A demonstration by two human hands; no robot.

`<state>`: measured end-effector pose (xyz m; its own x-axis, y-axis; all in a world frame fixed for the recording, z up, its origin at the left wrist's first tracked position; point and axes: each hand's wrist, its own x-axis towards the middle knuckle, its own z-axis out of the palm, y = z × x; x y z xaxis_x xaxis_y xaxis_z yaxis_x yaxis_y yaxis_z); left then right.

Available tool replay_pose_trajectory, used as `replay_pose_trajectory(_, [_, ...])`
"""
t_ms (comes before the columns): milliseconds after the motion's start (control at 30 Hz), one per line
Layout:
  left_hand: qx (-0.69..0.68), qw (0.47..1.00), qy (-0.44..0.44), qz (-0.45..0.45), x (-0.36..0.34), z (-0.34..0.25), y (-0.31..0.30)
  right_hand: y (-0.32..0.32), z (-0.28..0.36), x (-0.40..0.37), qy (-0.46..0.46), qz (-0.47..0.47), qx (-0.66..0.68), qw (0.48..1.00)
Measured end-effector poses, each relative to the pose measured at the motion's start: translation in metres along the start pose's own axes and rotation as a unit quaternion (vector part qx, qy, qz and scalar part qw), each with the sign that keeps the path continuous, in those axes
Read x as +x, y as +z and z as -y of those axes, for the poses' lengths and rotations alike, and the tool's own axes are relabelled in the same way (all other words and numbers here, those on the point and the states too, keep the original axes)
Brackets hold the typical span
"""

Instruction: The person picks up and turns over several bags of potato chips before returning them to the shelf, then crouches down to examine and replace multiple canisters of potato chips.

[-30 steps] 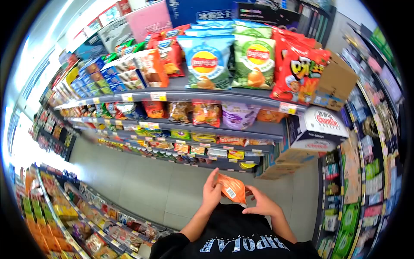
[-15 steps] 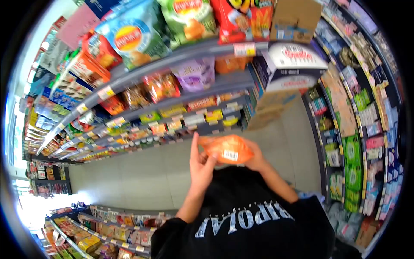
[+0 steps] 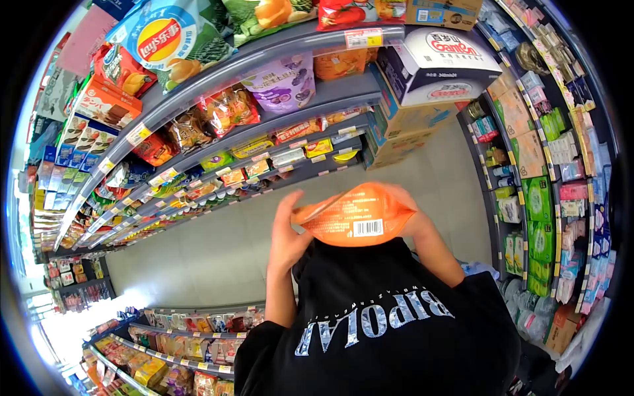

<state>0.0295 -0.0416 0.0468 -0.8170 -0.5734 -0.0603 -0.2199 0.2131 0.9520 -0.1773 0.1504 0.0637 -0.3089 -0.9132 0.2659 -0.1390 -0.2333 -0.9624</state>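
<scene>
An orange snack bag [image 3: 333, 228] is held up in front of my chest, its back panel with small print and a white barcode facing me. My left hand [image 3: 285, 234] holds the bag's left end, its fingers curled around the edge. At the opposite end, my right hand [image 3: 411, 214] grips the bag, with some of its fingers hidden behind it. Beyond the bag stands the shelf [image 3: 251, 152] with packets in several tiers. An orange bag like the held one lies on it [image 3: 340, 65], beside a purple snack bag [image 3: 282, 82].
Large chip bags [image 3: 165, 43] fill the upper shelf. Stacked cartons [image 3: 439, 66] stand at the shelf's end on the tiled floor [image 3: 218, 264]. More shelving with green packs [image 3: 538, 198] runs along the right, and a low shelf [image 3: 191, 343] of packets is at lower left.
The orange bag has been lifted closer and turned so more of its printed back shows. Both hands have moved apart slightly along with it. My view has shifted a little.
</scene>
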Motion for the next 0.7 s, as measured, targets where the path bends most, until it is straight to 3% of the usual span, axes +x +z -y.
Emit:
replay_pose_trajectory(33, [-0.050, 0.998, -0.028, 0.035, 0.004, 0.002, -0.004, -0.001, 0.005, 0.009, -0.019, 0.020, -0.007, 1.000])
replay_pose_trajectory(67, [-0.031, 0.999, -0.006, 0.002, 0.004, 0.001, -0.001, 0.002, 0.013, 0.017, -0.024, 0.026, 0.000, 0.999])
replay_pose_trajectory(167, [-0.020, 0.998, -0.031, 0.053, 0.005, 0.014, -0.008, 0.007, 0.009, 0.019, -0.031, 0.013, 0.002, 0.999])
replay_pose_trajectory(267, [-0.043, 0.998, -0.026, 0.031, 0.003, 0.014, -0.008, 0.008, 0.017, 0.019, 0.027, 0.027, 0.058, 0.998])
replay_pose_trajectory(367, [-0.053, 0.998, 0.002, 0.016, 0.003, 0.023, -0.010, 0.014, 0.015, 0.026, 0.004, 0.041, 0.035, 0.999])
replay_pose_trajectory(400, [-0.054, 0.998, 0.013, 0.011, 0.003, 0.029, -0.010, 0.014, 0.014, 0.024, 0.036, 0.054, 0.057, 0.996])
replay_pose_trajectory(500, [-0.157, 0.985, -0.067, -0.010, 0.001, 0.052, -0.004, 0.021, -0.002, 0.015, 0.049, -0.003, 0.109, 0.993])
replay_pose_trajectory(700, [-0.232, 0.971, -0.052, -0.015, -0.007, 0.074, -0.006, 0.030, 0.000, 0.024, 0.111, 0.032, 0.055, 0.992])
